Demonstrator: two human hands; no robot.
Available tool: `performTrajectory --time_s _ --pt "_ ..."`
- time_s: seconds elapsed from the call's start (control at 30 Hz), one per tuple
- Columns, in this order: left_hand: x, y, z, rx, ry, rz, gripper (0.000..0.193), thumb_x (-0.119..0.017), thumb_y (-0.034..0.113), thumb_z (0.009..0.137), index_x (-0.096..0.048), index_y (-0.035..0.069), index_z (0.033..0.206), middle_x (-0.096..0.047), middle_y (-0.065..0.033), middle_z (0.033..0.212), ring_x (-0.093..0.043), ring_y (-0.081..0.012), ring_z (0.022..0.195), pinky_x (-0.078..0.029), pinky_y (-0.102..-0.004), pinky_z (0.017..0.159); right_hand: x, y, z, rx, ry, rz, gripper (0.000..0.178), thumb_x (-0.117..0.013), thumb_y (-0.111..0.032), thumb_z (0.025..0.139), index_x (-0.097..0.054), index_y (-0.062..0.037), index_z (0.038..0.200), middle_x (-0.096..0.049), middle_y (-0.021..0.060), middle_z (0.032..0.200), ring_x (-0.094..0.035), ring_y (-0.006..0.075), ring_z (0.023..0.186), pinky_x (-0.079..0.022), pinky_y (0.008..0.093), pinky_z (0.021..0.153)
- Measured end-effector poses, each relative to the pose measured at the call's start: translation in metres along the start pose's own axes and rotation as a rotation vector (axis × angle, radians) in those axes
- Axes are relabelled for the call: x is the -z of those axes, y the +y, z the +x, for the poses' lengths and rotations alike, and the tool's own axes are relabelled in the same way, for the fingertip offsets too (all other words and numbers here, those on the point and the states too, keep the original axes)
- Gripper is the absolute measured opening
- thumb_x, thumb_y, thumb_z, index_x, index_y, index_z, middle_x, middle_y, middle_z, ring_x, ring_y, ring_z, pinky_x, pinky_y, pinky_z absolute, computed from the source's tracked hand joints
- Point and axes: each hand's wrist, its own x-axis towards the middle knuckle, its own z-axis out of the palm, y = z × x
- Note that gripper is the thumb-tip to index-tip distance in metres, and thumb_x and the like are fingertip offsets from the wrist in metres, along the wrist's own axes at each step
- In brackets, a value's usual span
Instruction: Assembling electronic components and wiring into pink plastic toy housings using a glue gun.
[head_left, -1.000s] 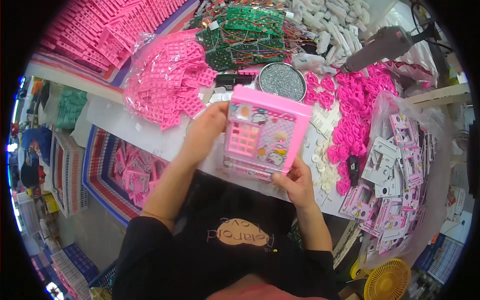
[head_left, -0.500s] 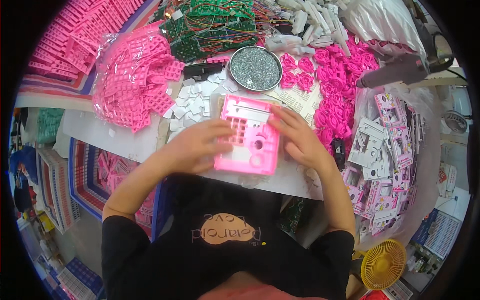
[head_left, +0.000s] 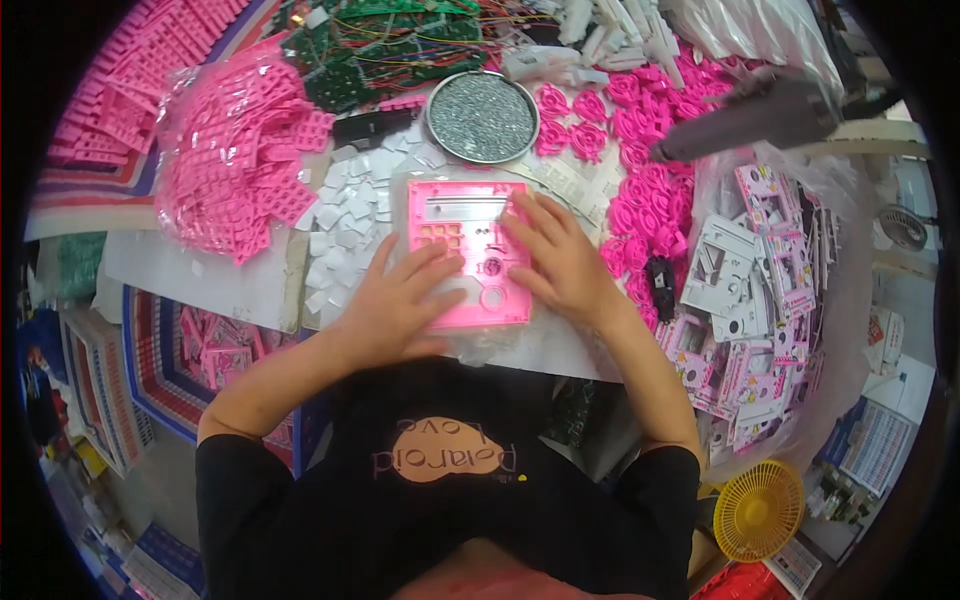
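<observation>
A pink plastic housing [head_left: 510,310] with a rectangular slot, a grid of square holes and round openings lies on a clear plastic sheet in front of me. My left hand [head_left: 405,305] rests over its lower left side, fingers spread and stretched across the grid. Along the right edge, my right hand [head_left: 555,255] lays its extended fingers on the housing, its thumb hidden or hard to make out. Neither hand is closed around it. Just beyond the housing stands a round metal tin [head_left: 482,117] full of small silvery screws.
White square pieces [head_left: 345,195] and a bag of pink keypads [head_left: 235,150] lie left. Green circuit boards [head_left: 390,50] with wires are behind. Pink ring-shaped parts [head_left: 650,190], a hanging grey power screwdriver [head_left: 740,120] and a bag of printed panels [head_left: 750,300] are right.
The housing has turned slightly and now sits straighter. My left hand's fingers have spread wider over it. My right hand remains at its right edge. The whole view has shifted a little.
</observation>
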Motion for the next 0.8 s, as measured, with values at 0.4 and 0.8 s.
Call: performTrajectory --time_s 0.4,0.8 --pt "-0.005 -0.025 -0.006 -0.056 -0.077 -0.107 0.074 -0.087 0.026 0.060 -0.061 0.016 0.128 -0.047 -0.0119 0.151 -0.040 -0.0407 0.142 -0.029 -0.0622 0.116 0.027 -0.018 -0.051 -0.311 0.033 -0.213 0.012 -0.069 -0.011 0.082 -0.065 -0.0091 0.093 -0.064 0.0091 0.086 -0.067 0.0291 0.078 -0.054 0.0415 0.063" --pt "0.009 0.019 0.024 0.141 0.158 -0.353 0.037 -0.081 0.020 0.076 -0.065 0.008 0.107 -0.063 -0.0114 0.104 -0.061 -0.0341 0.097 -0.048 -0.0455 0.080 0.026 -0.058 -0.007 -0.044 0.098 0.088 0.028 -0.072 -0.005 0.074 -0.066 -0.0069 0.102 -0.063 0.0081 0.089 -0.061 0.0274 0.083 -0.052 0.0384 0.062"
